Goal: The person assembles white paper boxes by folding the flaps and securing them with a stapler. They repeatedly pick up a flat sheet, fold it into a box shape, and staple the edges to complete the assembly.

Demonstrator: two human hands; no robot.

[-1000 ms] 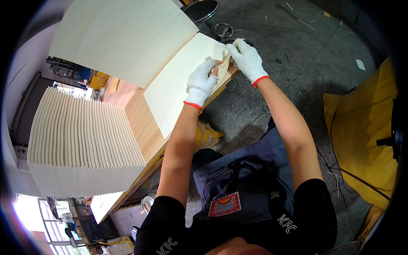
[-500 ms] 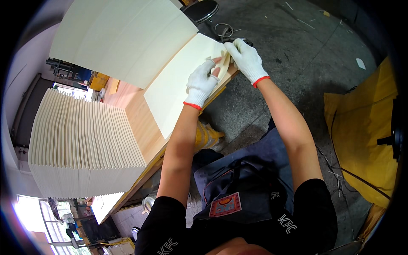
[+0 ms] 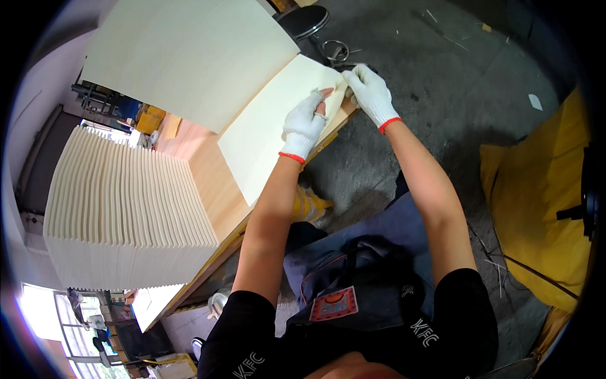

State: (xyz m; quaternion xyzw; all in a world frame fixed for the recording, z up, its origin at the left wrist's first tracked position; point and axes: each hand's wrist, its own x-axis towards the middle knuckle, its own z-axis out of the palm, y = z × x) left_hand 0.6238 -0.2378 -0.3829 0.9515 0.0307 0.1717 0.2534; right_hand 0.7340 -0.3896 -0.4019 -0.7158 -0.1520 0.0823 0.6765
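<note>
A cream paper sheet [image 3: 262, 126] lies on a pale wooden tabletop [image 3: 218, 180], its far right end curled up. My right hand [image 3: 371, 95], in a white knit glove with a red cuff, is closed on that raised corner, thumb against fingers. Just left of it, my left hand [image 3: 304, 126] wears a similar glove with bare thumb and fingertip showing. It rests over the sheet, those digits stretched out and slightly apart beside the curled edge. The undersides of the fingers are hidden.
Left on the table stands a thick stack of cream paper [image 3: 129, 208] in many folded sections. Behind the sheet rises a tall stack of large sheets [image 3: 189, 57]. A round black stool [image 3: 304, 22] stands beyond the table. Yellow sheeting [image 3: 536, 208] hangs at right.
The view has shifted slightly. My left thumb and finger have come closer together near the curled edge. My right hand keeps its pinch on the corner.
</note>
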